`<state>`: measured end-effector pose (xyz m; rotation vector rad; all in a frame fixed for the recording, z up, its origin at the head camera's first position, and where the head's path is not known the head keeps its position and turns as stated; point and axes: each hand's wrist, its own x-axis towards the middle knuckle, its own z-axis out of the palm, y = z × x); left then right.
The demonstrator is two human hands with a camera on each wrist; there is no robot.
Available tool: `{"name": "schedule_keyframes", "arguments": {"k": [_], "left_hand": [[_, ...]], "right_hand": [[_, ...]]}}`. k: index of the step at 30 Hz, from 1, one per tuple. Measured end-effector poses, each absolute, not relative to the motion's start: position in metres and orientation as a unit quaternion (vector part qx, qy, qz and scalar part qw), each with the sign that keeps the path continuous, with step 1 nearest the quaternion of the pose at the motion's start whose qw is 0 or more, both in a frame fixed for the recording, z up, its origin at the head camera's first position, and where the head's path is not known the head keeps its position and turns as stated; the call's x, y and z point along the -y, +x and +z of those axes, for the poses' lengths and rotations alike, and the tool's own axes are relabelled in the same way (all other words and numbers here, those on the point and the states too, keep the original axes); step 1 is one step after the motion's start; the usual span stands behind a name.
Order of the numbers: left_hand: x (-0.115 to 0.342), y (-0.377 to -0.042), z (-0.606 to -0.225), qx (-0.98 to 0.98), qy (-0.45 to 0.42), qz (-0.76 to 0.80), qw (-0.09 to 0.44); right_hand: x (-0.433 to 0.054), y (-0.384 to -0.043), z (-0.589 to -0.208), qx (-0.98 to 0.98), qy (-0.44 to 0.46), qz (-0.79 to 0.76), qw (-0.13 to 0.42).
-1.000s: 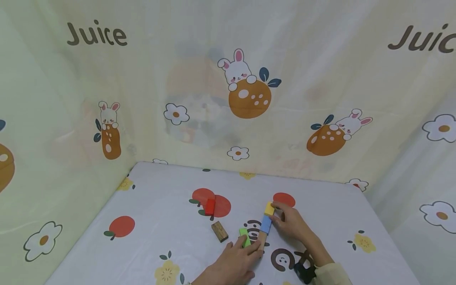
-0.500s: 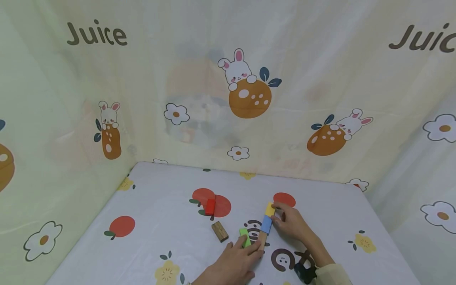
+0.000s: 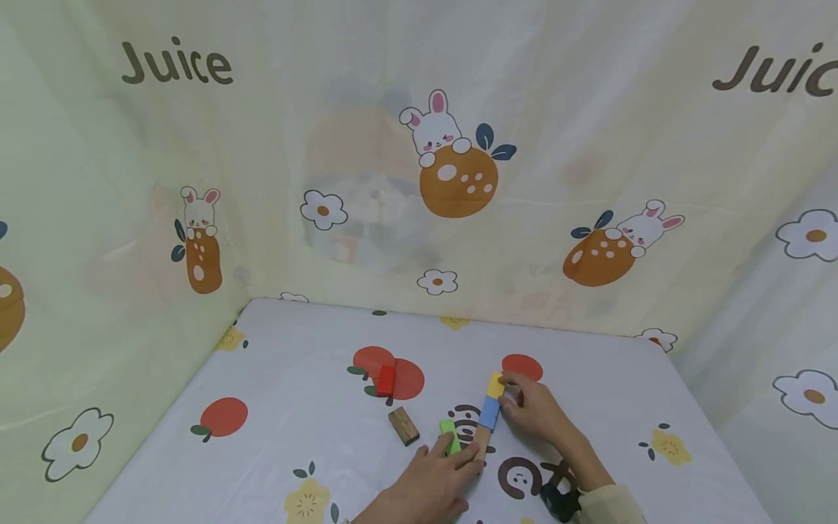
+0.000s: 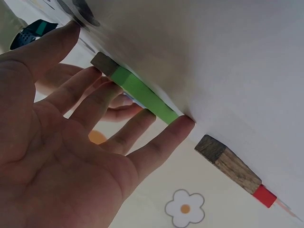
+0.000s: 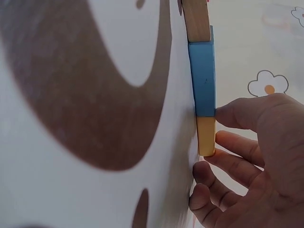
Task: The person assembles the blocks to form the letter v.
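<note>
Pinching yellow block (image 3: pixel 495 382) with right hand (image 3: pixel 533 411), thumb by the seam with blue block (image 3: pixel 489 413), fingertips at the far end; probably held that way to keep both flush. Lined up end to end on table (image 3: pixel 294 407): tan block (image 3: pixel 481 438), blue block, yellow block, running toward between twelve and one o'clock. Touching tan block and green block (image 3: pixel 447 427) with left hand (image 3: pixel 435 479), fingers extended, nothing gripped; likely light bracing at the near end. Sitting at tan block's nine o'clock: green block, gap visible at the far end. Farther out, untouched: brown block (image 3: pixel 403 426) at green block's nine o'clock, red block (image 3: pixel 386 380) at brown block's eleven; maybe parked out of the way. Hidden under left fingers: near ends of tan block and green block, so can't tell if touching there. Cut off: left forearm at six o'clock, tan block's twelve o'clock end in right wrist view. Hard to make out: black object (image 3: pixel 561 502) at right forearm's seven o'clock; tan block versus green block in left wrist view, overlapped, shaded.
</note>
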<state>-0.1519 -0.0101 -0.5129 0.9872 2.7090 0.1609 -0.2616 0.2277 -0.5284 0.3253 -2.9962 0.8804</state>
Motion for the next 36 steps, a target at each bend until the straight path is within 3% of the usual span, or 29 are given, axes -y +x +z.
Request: {"name": "schedule_keyframes", "arguments": {"k": [22,36], "left_hand": [[0.010,-0.153,-0.516,-0.930,0.340,0.061,0.126],[0.010,-0.152,-0.513,-0.930,0.338,0.067,0.130]], "right_hand": [[-0.224,-0.259,-0.527,0.959,0.112,0.261,0.000],[-0.217,-0.250,-0.523,0.964,0.121,0.236,0.027]]}}
